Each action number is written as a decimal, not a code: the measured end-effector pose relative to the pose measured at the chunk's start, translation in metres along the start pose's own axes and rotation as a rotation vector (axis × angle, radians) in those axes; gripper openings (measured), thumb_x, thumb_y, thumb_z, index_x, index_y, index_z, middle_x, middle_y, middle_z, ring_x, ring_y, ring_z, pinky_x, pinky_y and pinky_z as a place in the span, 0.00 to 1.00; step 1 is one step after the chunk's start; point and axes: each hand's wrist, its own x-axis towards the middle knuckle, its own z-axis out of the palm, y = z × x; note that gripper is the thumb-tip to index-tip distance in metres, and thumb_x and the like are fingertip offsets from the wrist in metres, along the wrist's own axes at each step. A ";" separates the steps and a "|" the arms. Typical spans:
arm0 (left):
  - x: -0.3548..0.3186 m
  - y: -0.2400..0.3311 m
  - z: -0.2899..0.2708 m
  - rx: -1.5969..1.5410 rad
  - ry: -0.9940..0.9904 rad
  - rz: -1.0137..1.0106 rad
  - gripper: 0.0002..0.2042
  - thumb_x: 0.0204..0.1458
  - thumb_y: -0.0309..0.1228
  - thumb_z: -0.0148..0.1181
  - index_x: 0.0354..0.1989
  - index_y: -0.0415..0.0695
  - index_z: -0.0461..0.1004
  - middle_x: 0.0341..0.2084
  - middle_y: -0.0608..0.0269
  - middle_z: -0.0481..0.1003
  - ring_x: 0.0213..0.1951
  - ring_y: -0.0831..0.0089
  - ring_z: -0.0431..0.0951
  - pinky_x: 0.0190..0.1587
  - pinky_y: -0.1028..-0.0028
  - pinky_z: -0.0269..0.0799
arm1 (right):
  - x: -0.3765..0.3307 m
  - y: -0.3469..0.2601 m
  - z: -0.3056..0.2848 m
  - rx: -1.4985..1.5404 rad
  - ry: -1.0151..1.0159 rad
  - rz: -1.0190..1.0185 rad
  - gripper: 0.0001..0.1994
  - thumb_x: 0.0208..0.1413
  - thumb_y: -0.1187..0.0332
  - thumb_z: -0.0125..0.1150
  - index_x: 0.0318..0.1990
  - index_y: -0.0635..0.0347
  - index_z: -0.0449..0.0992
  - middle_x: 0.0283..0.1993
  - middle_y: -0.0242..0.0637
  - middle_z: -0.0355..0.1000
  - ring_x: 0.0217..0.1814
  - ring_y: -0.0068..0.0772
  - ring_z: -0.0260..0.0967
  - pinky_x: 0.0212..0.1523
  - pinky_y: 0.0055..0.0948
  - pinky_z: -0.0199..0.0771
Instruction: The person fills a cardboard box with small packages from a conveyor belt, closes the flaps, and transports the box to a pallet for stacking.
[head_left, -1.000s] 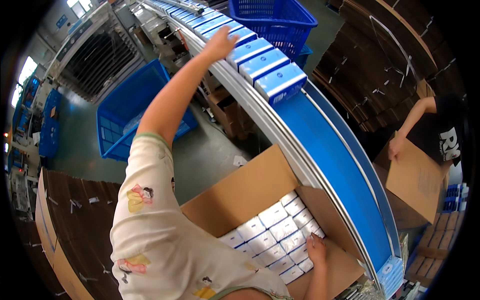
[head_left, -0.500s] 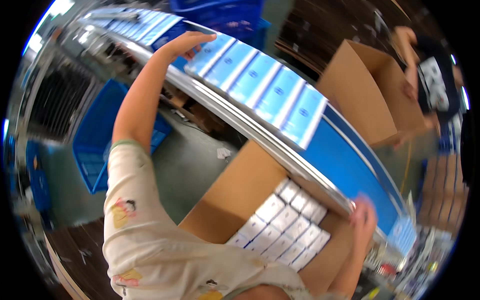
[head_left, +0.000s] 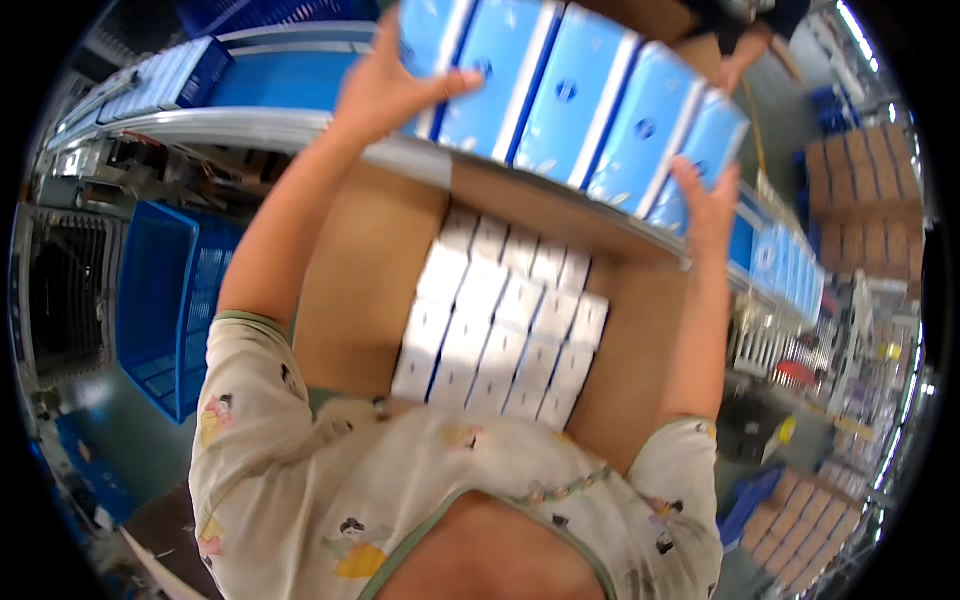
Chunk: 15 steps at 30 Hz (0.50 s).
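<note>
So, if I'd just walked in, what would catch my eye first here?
Most likely the row of bright blue packs at the upper middle, with the person's left hand at its left end and right hand at its right. Nearer the person's body, an open brown carton holds neat rows of white-faced packs. Off to the left, a blue plastic crate stands out too.

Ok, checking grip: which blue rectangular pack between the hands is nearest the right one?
The rightmost blue rectangular pack, by the right hand; others lie farther left.
</note>
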 end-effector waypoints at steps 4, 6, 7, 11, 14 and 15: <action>-0.107 0.054 -0.013 -0.135 0.065 0.044 0.48 0.27 0.48 0.70 0.55 0.38 0.48 0.32 0.46 0.71 0.37 0.61 0.75 0.40 0.68 0.71 | -0.101 -0.012 -0.038 -0.112 0.150 -0.252 0.35 0.40 0.66 0.64 0.55 0.67 0.51 0.49 0.42 0.59 0.49 0.32 0.58 0.47 0.29 0.62; -0.152 0.041 0.004 -0.097 0.023 0.088 0.50 0.27 0.44 0.71 0.57 0.38 0.44 0.36 0.45 0.70 0.40 0.58 0.74 0.42 0.67 0.70 | -0.151 -0.002 -0.032 -0.027 0.196 -0.277 0.36 0.40 0.66 0.63 0.56 0.67 0.50 0.50 0.43 0.58 0.53 0.34 0.57 0.48 0.31 0.62; -0.172 0.034 0.015 -0.057 -0.022 0.067 0.51 0.28 0.43 0.71 0.58 0.38 0.42 0.37 0.45 0.69 0.41 0.57 0.73 0.43 0.66 0.69 | -0.168 0.007 -0.032 -0.086 0.178 -0.040 0.39 0.38 0.64 0.65 0.56 0.67 0.48 0.52 0.46 0.57 0.54 0.38 0.56 0.50 0.34 0.61; -0.188 -0.020 0.078 0.258 -0.416 -0.383 0.46 0.35 0.53 0.62 0.59 0.42 0.45 0.46 0.44 0.65 0.40 0.52 0.72 0.39 0.64 0.70 | -0.188 0.090 -0.028 -0.471 -0.137 0.657 0.44 0.40 0.49 0.60 0.58 0.67 0.46 0.58 0.54 0.50 0.58 0.52 0.53 0.52 0.42 0.59; -0.170 -0.027 0.070 0.589 -0.511 0.108 0.43 0.35 0.55 0.60 0.60 0.55 0.48 0.54 0.46 0.57 0.40 0.50 0.71 0.39 0.63 0.70 | -0.176 0.099 -0.029 -1.064 -0.432 0.082 0.46 0.36 0.40 0.58 0.62 0.48 0.46 0.63 0.51 0.42 0.63 0.62 0.39 0.55 0.58 0.47; -0.176 -0.018 0.062 0.727 -0.571 0.371 0.42 0.35 0.56 0.60 0.60 0.59 0.48 0.56 0.46 0.54 0.41 0.49 0.71 0.39 0.63 0.70 | -0.171 0.077 -0.020 -1.129 -0.614 0.098 0.45 0.35 0.40 0.59 0.62 0.43 0.46 0.64 0.49 0.40 0.64 0.61 0.36 0.56 0.60 0.44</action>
